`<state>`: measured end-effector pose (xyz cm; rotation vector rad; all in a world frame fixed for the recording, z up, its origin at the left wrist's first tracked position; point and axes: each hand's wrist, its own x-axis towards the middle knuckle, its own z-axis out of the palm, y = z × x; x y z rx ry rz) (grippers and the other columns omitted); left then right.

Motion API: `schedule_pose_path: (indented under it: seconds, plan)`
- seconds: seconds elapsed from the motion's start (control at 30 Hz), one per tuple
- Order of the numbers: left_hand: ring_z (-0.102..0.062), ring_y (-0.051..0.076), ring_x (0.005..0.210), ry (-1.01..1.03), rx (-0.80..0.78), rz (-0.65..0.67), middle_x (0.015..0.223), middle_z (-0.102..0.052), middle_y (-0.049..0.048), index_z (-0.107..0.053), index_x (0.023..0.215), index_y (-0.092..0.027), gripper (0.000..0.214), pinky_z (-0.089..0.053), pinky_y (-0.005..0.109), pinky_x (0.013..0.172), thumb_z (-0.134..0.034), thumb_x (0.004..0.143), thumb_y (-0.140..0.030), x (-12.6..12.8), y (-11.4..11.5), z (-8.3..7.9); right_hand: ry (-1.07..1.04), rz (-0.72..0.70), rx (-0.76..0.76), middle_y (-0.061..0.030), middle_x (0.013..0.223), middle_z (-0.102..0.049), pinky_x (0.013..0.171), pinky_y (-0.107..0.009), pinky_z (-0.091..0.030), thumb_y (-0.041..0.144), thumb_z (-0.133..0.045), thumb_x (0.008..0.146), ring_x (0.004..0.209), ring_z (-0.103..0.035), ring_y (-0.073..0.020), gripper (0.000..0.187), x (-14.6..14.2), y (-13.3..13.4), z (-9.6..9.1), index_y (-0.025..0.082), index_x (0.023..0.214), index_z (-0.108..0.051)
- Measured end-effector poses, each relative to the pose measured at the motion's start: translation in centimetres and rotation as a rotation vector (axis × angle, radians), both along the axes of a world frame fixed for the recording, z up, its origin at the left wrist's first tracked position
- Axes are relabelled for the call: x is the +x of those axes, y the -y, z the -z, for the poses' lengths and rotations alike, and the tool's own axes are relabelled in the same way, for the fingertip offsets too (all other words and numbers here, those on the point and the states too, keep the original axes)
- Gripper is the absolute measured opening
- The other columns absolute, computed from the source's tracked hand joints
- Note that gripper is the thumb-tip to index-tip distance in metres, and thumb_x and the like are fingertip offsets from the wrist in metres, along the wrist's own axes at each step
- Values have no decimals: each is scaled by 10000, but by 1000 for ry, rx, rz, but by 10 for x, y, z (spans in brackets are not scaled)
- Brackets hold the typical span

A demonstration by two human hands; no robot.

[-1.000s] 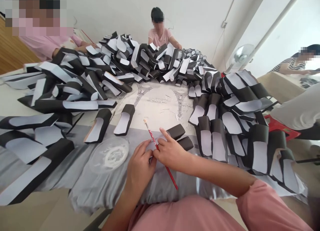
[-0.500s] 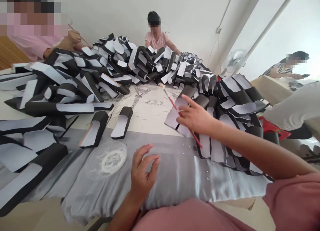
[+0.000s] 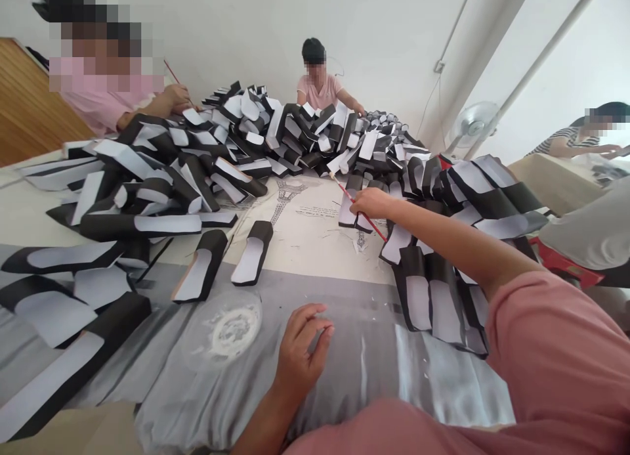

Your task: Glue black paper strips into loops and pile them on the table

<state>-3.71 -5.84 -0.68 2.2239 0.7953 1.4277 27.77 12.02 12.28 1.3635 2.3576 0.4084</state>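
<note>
Gripping a slim red paintbrush (image 3: 343,191)

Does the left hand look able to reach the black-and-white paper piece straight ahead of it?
Likely yes: the left hand is empty, with only printed cloth between it and the paper piece.

From my remote seat this looks like a plain room used as a small handwork workshop. Heaps of black-and-white card pieces (image 3: 295,133) cover a wide surface (image 3: 24,205) spread with a printed cloth (image 3: 315,235). One person (image 3: 319,77) sits across from me, another (image 3: 103,87) sits at the left, and a third (image 3: 588,138) sits at a second surface (image 3: 551,179). A fan (image 3: 473,123), a red stool (image 3: 566,268), white walls (image 3: 246,28) and a wooden floor (image 3: 29,100) complete the room.
</note>
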Motion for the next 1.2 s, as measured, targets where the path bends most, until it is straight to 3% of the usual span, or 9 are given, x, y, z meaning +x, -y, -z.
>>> schedule_pose_path:
  seconds: [0.17, 0.37, 0.5, 0.73, 1.2]
  plan:
    - [-642, 182, 1000, 11, -24, 43, 1044, -676, 73, -648, 902, -201, 132, -571, 323, 852, -573, 903, -91, 1, 0, 3, 28, 3, -61, -79, 903, -719, 654, -265, -309, 58, -519, 878, 883, -613, -168, 266, 9, -3, 22, 198, 944, -736]
    - [-626, 172, 1006, 23, -20, 103, 1039, -663, 66, -642, 917, -191, 135, -552, 314, 876, -576, 898, -74, 3, 1, 4, 44, 28, -97, -96, 981, -733, 691, -277, -337, 84, -471, 912, 983, -627, -202, 301, 12, 1, 19, 221, 1006, -722]
    - [-621, 164, 1011, 19, -24, 106, 1040, -661, 63, -641, 915, -191, 134, -540, 304, 887, -575, 902, -75, 3, 1, 4, 86, 92, -132, -98, 1015, -738, 685, -278, -352, 87, -481, 896, 921, -660, -201, 317, 10, 2, 26, 233, 1034, -726]
    - [-622, 157, 1005, 32, -29, 89, 1031, -664, 59, -639, 915, -187, 135, -536, 296, 891, -578, 899, -68, 2, 0, 5, 173, 169, -229, -141, 1015, -729, 675, -291, -370, 69, -477, 881, 913, -680, -244, 353, 17, 1, 32, 193, 1108, -717]
    - [-620, 161, 1012, 0, -56, 106, 1034, -662, 60, -638, 917, -193, 136, -540, 298, 878, -578, 900, -72, 3, 0, 7, 209, 241, -349, -153, 1090, -709, 731, -296, -416, 19, -483, 840, 936, -675, -229, 415, 31, 11, 36, 154, 1156, -716]
